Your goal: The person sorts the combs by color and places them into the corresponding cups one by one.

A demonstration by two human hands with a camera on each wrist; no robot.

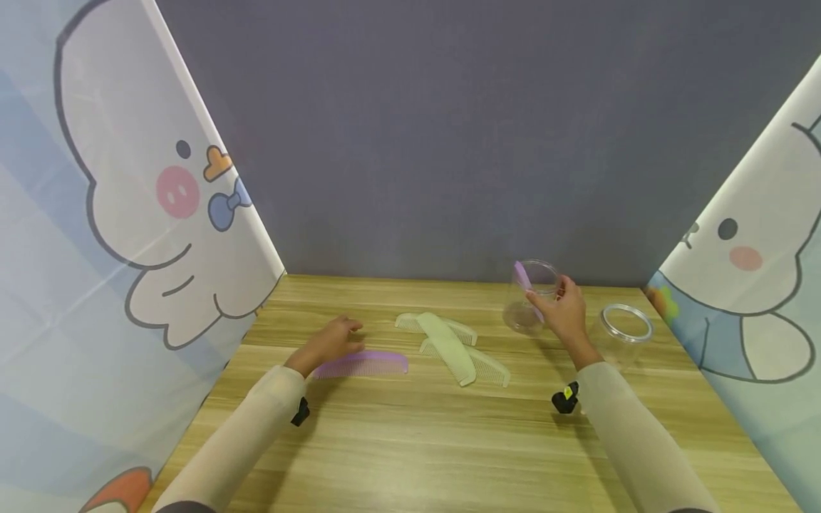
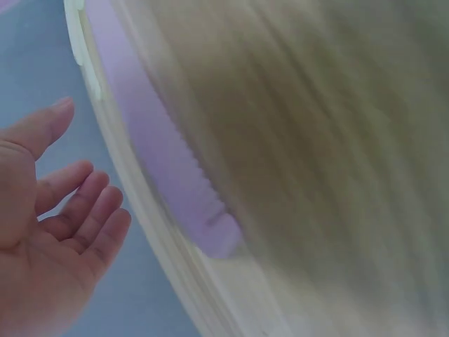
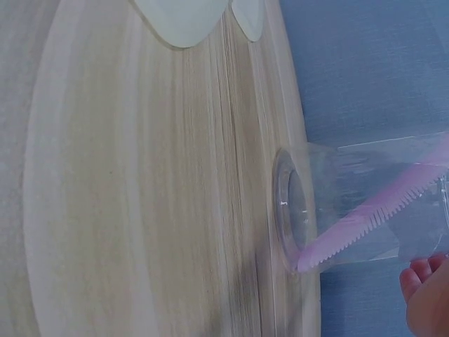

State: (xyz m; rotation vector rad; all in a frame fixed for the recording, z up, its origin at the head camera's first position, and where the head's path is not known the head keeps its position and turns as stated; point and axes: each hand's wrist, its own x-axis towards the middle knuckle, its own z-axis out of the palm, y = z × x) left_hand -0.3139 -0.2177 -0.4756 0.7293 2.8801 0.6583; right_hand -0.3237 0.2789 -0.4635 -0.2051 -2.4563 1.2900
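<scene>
the right hand (image 1: 564,313) grips the wall of a clear plastic cup (image 1: 535,299), fingers curled round it; a purple comb (image 1: 522,279) stands tilted inside, its tip against the cup base. judged light, thin-walled and slippery — hold the cup mid-wall with light pressure. the left hand (image 1: 330,342) lies with fingers relaxed and apart, holding nothing, touching or just above a second purple comb (image 1: 362,365) flat on the counter (image 1: 410,442). judged stiff, thin and light — pinch it along the spine, not the teeth. three pale green combs (image 1: 452,349) lie beyond the left fingertips, between both hands.
</scene>
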